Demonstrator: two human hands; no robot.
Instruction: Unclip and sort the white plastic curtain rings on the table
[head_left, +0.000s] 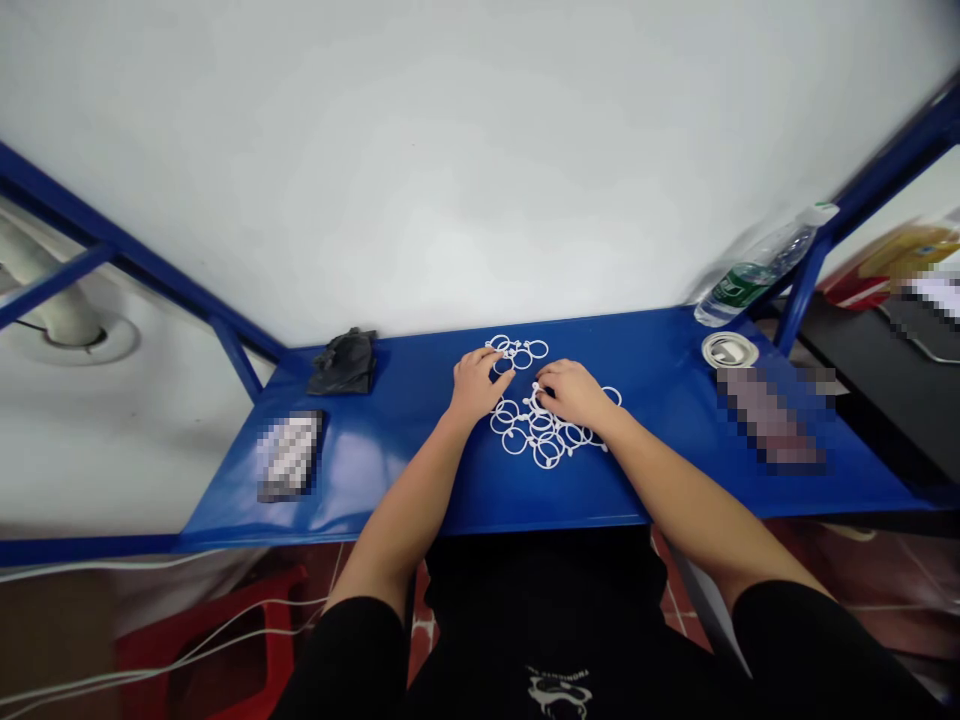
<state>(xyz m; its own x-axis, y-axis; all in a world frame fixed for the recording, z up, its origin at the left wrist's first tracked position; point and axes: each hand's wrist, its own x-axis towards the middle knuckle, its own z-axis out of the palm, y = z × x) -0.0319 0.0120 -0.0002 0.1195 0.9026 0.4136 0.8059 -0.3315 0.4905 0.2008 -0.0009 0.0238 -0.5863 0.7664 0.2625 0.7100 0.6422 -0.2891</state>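
Note:
Thin white plastic rings with small knobs lie in two groups on the blue tabletop. The larger, overlapping pile of white rings is close to my body, and a smaller group of white rings sits farther back. My left hand rests at the left edge of the smaller group, thumb and fingers apart, fingertips touching the rings. Over the top of the larger pile, my right hand has its fingers curled and pinched at a white ring. Its palm side and part of the pile beneath are hidden.
A crumpled black plastic bag and a blurred packet lie at the left of the blue table. On the right are a water bottle leaning on the frame, a white roll and a blurred object. A white wall stands behind.

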